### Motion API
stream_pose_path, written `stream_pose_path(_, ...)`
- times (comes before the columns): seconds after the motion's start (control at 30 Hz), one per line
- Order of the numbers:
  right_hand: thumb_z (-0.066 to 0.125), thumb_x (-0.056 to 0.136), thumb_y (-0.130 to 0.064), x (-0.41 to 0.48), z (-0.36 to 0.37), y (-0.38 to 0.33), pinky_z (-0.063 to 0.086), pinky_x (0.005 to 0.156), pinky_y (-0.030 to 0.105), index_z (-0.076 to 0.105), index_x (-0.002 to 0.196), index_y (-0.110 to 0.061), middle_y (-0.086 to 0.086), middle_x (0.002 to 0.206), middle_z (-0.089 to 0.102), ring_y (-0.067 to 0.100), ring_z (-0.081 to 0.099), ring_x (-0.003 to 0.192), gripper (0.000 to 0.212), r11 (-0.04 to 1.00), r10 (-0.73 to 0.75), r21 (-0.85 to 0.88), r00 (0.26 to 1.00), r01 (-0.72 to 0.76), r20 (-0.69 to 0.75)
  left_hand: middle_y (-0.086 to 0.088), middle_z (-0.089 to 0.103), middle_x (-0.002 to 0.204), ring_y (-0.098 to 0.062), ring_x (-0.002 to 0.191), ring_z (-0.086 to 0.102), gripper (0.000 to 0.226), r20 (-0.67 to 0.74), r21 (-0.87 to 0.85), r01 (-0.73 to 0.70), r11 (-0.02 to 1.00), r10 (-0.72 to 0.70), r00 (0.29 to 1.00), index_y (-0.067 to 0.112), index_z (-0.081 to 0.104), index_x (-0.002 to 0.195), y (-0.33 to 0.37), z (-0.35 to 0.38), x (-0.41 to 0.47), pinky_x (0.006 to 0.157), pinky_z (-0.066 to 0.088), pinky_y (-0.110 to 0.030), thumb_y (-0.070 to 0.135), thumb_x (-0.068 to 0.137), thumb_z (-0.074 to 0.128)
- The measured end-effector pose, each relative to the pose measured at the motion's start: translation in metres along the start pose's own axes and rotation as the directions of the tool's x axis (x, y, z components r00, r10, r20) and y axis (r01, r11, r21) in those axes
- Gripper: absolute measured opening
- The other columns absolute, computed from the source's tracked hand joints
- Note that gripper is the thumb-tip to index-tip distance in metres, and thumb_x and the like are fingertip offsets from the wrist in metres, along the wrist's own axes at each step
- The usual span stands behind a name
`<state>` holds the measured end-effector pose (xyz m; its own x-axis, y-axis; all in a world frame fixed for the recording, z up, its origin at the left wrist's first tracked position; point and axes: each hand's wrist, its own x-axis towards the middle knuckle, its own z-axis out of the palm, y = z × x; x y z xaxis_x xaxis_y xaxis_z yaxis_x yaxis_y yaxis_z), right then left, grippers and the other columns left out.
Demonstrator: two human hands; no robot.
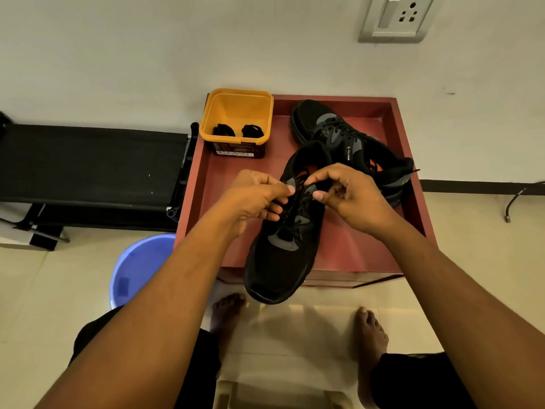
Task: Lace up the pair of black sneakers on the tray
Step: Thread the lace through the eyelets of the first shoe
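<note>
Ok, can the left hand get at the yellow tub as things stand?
Probably yes: the yellow tub stands open just beyond the left hand, nothing between, though that hand pinches a lace.

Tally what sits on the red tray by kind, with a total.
Black mesh sneakers: 2
Yellow square plastic tub: 1
Small black bundles inside the tub: 2
Total: 5
</note>
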<state>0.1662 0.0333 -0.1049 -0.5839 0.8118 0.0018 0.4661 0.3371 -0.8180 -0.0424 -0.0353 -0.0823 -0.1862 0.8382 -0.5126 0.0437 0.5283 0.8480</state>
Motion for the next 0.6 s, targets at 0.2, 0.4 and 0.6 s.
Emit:
stream_pose_path(0.2,0.076,0.092,-0.006,0.002,0.001,0.003,0.056,0.075,0.031,0.075,0.11,-0.021,-0.009,0.113,0.068,0.023,0.062,0.074,0.024,1.0,-0.017,-0.005,1.0,0.017,-0.012,-0.012,0.071,0.072,-0.017,0.061,0.068,0.02,0.061,0.053,-0.024,0.998,0.021,0.998,-0.006,0.072,0.092,0.005,-0.011,0.0,0.063,0.063,-0.028,0.006,0.081,0.084)
stream_pose_path(0.4,0.076,0.092,-0.007,0.003,0.003,0.007,0.058,0.079,0.041,0.076,0.111,-0.022,-0.008,0.114,0.068,0.026,0.064,0.076,0.024,0.999,-0.027,0.025,1.0,0.027,-0.014,-0.019,0.072,0.083,-0.02,0.065,0.068,0.027,-0.003,-0.014,-0.078,0.997,0.078,0.997,-0.008,0.07,0.103,0.003,-0.005,0.0,0.062,0.063,-0.028,0.004,0.082,0.083)
stream_pose_path(0.6,0.076,0.092,-0.009,0.002,0.001,0.009,0.058,0.08,0.041,0.075,0.112,-0.024,-0.011,0.114,0.068,0.026,0.065,0.078,0.025,0.999,-0.019,0.032,1.0,0.02,-0.01,-0.013,0.075,0.08,-0.019,0.072,0.071,0.018,0.068,0.082,-0.03,0.996,0.024,0.997,0.002,0.075,0.099,0.004,-0.028,-0.001,0.071,0.062,-0.031,0.007,0.083,0.082)
